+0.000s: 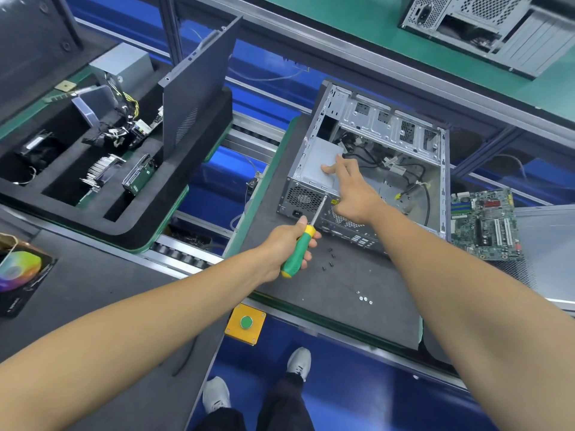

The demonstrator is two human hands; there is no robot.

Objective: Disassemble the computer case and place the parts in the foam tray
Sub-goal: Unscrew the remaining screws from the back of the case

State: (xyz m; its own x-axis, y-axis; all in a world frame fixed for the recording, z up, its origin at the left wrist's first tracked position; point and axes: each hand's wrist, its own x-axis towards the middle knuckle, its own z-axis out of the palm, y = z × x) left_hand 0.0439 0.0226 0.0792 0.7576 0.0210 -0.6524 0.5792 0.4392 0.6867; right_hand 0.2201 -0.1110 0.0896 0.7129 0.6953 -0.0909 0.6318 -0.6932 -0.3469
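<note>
computer case (373, 169): it lies on its side on the grey mat (342, 284) of the table, open side up, so a hand can get in from above
power supply (317, 160): the grey box in the back left corner of the case, not yet out; I think it is the part being freed now
left hand (287, 248): its fingers are wrapped tight round the green and yellow screwdriver (300, 244); the arm comes in low from the near left side
screwdriver tip: it points up at the back wall of the case, near the fan grille, likely at a screw that holds the power supply
right hand (351, 188): it goes over the back wall into the case; its fingers are mostly straight and press flat on top of the power supply, probably so the box does not slip
screws (329, 258): small black ones lie loose on the mat near the case, and some silver ones nearer the front edge
motherboard (485, 225): it lies on the table just right of the case
foam tray (130, 225): black, well to the left across the roller track; it holds a heatsink, a drive, cables and a standing side panel (199, 85)
</note>
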